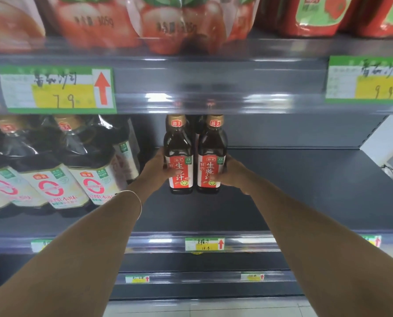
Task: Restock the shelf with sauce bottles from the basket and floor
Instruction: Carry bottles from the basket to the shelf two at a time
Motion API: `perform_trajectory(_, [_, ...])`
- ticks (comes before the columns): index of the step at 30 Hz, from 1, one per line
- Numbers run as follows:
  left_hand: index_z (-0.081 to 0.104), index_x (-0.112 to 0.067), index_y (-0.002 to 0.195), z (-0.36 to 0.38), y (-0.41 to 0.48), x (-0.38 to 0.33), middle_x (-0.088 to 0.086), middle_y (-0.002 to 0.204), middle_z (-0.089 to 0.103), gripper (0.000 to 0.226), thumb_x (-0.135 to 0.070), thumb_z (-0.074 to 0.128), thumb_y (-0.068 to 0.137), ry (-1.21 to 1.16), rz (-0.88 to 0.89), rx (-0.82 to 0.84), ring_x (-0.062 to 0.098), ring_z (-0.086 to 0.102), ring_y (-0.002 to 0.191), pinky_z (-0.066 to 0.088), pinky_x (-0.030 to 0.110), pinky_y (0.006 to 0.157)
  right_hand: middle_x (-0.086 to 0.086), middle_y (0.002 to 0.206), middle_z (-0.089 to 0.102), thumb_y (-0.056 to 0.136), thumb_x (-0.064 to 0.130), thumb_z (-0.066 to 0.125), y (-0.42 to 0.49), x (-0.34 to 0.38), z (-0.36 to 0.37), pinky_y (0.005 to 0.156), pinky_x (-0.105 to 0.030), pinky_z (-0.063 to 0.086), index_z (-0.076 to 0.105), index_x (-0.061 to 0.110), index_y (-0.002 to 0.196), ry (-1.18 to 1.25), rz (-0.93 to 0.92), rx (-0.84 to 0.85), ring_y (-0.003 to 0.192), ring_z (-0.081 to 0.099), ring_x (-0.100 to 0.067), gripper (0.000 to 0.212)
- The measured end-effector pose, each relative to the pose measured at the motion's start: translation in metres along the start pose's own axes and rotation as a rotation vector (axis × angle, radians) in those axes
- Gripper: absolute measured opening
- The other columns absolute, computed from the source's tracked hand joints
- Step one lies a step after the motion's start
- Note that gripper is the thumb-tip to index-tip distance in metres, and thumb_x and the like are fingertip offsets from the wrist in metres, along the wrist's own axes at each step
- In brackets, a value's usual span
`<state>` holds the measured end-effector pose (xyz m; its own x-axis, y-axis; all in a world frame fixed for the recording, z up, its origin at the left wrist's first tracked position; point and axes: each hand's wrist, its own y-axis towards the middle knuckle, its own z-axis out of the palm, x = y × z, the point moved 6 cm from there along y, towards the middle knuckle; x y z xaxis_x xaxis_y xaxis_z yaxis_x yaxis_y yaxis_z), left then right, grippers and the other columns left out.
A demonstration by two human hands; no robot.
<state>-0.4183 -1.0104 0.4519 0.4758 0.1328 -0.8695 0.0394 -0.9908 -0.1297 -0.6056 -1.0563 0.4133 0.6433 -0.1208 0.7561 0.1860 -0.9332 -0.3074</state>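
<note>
The left hand [160,169] is wrapping around one dark sauce bottle [179,156] and the right hand [231,173] is clasping a second bottle [211,156] touching it, both standing upright on the grey shelf [305,179], with bigger bottles [53,170] sitting left of the left hand.

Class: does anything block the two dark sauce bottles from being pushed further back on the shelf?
Nothing visible: behind the two dark red-labelled sauce bottles the dark grey shelf is bare to its back wall.
</note>
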Motion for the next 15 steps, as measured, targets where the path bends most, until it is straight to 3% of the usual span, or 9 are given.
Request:
perform_trajectory(5, [0.034, -0.011, 0.136, 0.000, 0.000, 0.000, 0.013, 0.122, 0.060, 0.061, -0.001, 0.063, 0.084, 0.012, -0.007, -0.002, 0.027, 0.057, 0.114, 0.043, 0.033, 0.095, -0.004, 0.129, 0.059, 0.079, 0.008, 0.073, 0.000, -0.005, 0.002, 0.103, -0.042, 0.043, 0.042, 0.019, 0.135, 0.026, 0.012, 0.006, 0.123, 0.054, -0.025, 0.065])
perform_trajectory(8, [0.030, -0.015, 0.140, 0.000, -0.002, 0.004, 0.004, 0.110, 0.061, 0.068, -0.003, 0.064, 0.083, 0.009, -0.015, -0.031, 0.020, 0.058, 0.105, 0.044, 0.032, 0.094, -0.004, 0.127, 0.060, 0.076, 0.014, 0.076, -0.003, -0.013, 0.002, 0.100, -0.045, 0.047, 0.044, 0.018, 0.132, 0.038, 0.066, -0.035, 0.119, 0.057, -0.026, 0.064])
perform_trajectory(11, [0.028, -0.016, 0.141, 0.003, -0.014, 0.008, 0.002, 0.108, 0.059, 0.072, -0.007, 0.068, 0.081, 0.013, -0.056, -0.082, 0.025, 0.060, 0.108, 0.047, 0.039, 0.097, -0.011, 0.117, 0.060, 0.080, 0.022, 0.074, -0.015, -0.021, -0.001, 0.092, -0.041, 0.053, 0.047, 0.009, 0.127, -0.063, 0.144, -0.050, 0.102, 0.059, -0.026, 0.056])
perform_trajectory(15, [0.050, 0.002, 0.122, 0.004, -0.042, -0.002, 0.020, 0.117, 0.060, 0.040, -0.018, 0.060, 0.089, 0.360, -0.108, -0.104, 0.036, 0.057, 0.111, 0.044, 0.039, 0.092, -0.007, 0.081, 0.056, 0.087, 0.028, 0.064, -0.035, -0.012, -0.004, 0.062, -0.029, 0.050, 0.054, 0.000, 0.119, -0.311, 0.155, 0.001, 0.076, 0.056, -0.022, 0.044])
